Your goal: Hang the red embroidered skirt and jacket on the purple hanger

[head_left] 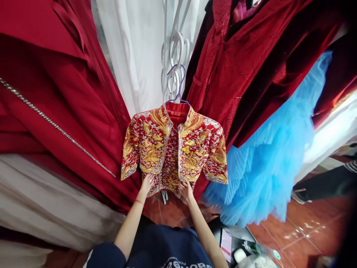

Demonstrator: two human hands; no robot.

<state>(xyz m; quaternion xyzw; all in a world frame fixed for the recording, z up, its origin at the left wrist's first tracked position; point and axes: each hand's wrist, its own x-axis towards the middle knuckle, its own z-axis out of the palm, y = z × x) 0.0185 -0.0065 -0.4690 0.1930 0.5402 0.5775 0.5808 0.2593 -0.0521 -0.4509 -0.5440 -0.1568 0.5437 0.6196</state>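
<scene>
One view only, head camera, looking down the forearms at a crowded garment rail.

Item: embroidered jacket (174,149), short, red ground with dense gold and silver thread over front panels and sleeves, red lining showing at the collar. It hangs on a purple hanger (178,87) hooked to a white scrolled rack (174,48), front facing the camera, centre of frame, between the dark red gowns.

Left hand (147,184): at the lower hem of the left front panel as seen, fingers laid on the cloth; whether the hem is pinched or only touched cannot be told. A red cord circles the wrist.

Right hand (186,190): at the hem of the other front panel, fingers curled down on the edge, apparently nipping it lightly; not certain.

Handling, by judgement: heavier and stiffer than its size suggests because of the metallic embroidery; raised threads likely to snag. Best held by the hem edges or the shoulders over the hanger, not by the sleeve trim.

Surroundings: red robe with rhinestone trim (55,126) to the left, white sheer fabric (134,48) behind, maroon velvet garment (251,63) to the right, blue tulle skirt (273,160) just beside the jacket's sleeve, red tiled floor (306,227) below.
</scene>
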